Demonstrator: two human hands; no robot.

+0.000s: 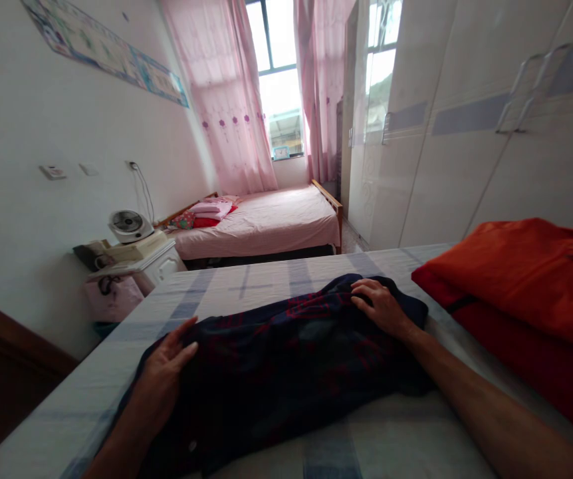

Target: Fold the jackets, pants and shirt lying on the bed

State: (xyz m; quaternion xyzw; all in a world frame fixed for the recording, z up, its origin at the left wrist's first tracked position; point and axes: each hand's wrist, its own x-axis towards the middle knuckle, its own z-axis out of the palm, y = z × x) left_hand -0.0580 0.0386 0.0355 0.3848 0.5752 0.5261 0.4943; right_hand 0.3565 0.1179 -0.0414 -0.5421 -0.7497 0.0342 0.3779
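Left hand [164, 369]: fingers extended and loosely spread, palm down, resting flat on the left edge of the garment; nothing pinched. Right hand [380, 307]: fingers curled lightly, tips pressing the garment's far right corner; whether cloth is caught under them cannot be told.

Item: dark navy soft cloth garment with dull red check lines [286, 362]. Crumpled, roughly oblong, lying flat across the middle of the bed, between the two hands, its near end running under the left forearm at the bed's near edge. Fabric matte, gently wrinkled.

Support: bed with pale sheet crossed by broad grey-blue stripes [246, 283]. Smooth woven cotton look, light creasing.

Adjacent: folded orange-red fabric pile [520, 299], thick and rounded, at the bed's right edge, just beside the garment, apart from the right hand.

Room: second bed with pink cover and wooden frame [266, 223] beyond the far edge; pink and red pillows at its head. Sheer pink curtains with purple dots [231, 100] flank a bright window. Glossy white wardrobe doors with metal handles [466, 133] on the right. Small white round fan [127, 224] on a white bedside cabinet [159, 265] at left, against a white wall.
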